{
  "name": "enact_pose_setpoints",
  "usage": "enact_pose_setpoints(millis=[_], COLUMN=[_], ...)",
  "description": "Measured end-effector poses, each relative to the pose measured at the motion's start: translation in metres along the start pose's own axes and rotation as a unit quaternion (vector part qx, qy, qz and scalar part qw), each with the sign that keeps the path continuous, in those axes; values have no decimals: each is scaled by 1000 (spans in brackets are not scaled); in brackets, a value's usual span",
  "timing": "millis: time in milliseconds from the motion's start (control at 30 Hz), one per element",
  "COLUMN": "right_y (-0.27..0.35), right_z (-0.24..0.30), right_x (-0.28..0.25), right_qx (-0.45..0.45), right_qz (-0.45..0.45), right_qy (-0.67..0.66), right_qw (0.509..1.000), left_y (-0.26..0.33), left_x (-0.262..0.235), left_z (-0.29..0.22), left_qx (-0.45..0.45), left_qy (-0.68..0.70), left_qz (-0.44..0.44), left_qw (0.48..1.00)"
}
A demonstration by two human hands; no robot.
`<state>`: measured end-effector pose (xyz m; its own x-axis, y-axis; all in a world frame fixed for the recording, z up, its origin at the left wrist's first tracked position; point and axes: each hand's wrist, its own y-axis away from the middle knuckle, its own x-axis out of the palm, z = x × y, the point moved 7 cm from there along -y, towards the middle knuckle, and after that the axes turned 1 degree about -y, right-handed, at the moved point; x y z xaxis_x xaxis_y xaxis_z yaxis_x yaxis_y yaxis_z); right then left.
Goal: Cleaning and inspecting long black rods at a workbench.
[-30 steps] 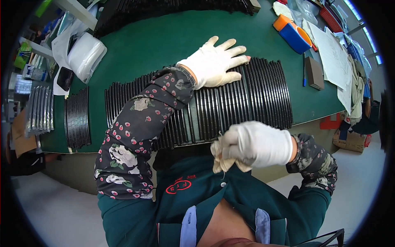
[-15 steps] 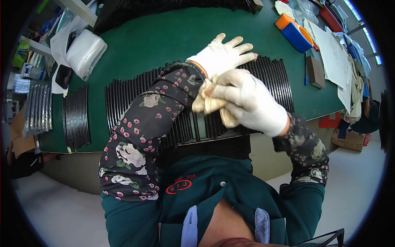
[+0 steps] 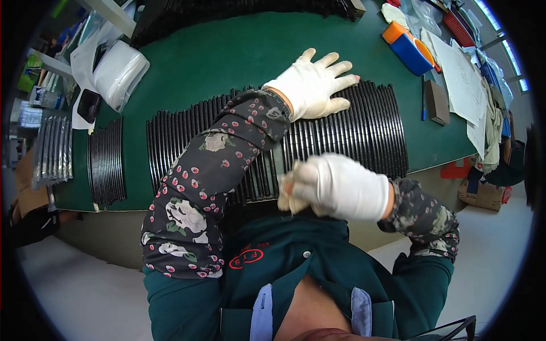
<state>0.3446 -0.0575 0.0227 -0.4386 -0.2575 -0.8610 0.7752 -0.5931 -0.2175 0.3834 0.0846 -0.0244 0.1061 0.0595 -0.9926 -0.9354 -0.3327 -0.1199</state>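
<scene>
Black rods under one palm, cloth in the other hand

Black rods [image 3: 369,133] lie side by side in a long row at the near side of the desk [image 3: 239,51], running near to far, packed closely, I judge, so that they brace one another. My left grip [image 3: 311,86] is released, palm down and fingers spread over their far ends; such a flat spread would steady round rods against rolling. My right grip [image 3: 348,187] is clenched around a bunched pale cloth [image 3: 288,198] by the near ends; whether it touches them I cannot tell. Gathered tightly, the cloth should not flap loose.

Left of the row, a smaller group of black rods [image 3: 106,162] sits apart, probably so that the two sets don't mix. Farther left lie plastic-wrapped rods [image 3: 53,150]. On the right, a blue pen [image 3: 423,101] and a brown block [image 3: 437,102] rest clear of my elbows, beside paper sheets [image 3: 459,85].
</scene>
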Motion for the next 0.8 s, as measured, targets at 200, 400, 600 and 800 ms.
enact_pose_setpoints(millis=[200, 400, 600, 800], right_y=[7, 33, 32, 55], right_z=[-31, 1, -36, -4], right_x=[-58, -9, -68, -27], right_qx=[63, 19, 119, 99], right_qz=[-155, 36, -176, 78], right_qy=[-41, -104, -12, -199], right_qw=[985, 994, 977, 972], left_y=[2, 2, 1, 3], left_x=[-4, -5, -7, -6], left_z=[2, 0, 1, 1], left_qx=[12, -5, 14, 3], left_qy=[-18, 11, -8, 17], left_qz=[3, 30, 23, 13], left_qw=[1000, 999, 1000, 1000])
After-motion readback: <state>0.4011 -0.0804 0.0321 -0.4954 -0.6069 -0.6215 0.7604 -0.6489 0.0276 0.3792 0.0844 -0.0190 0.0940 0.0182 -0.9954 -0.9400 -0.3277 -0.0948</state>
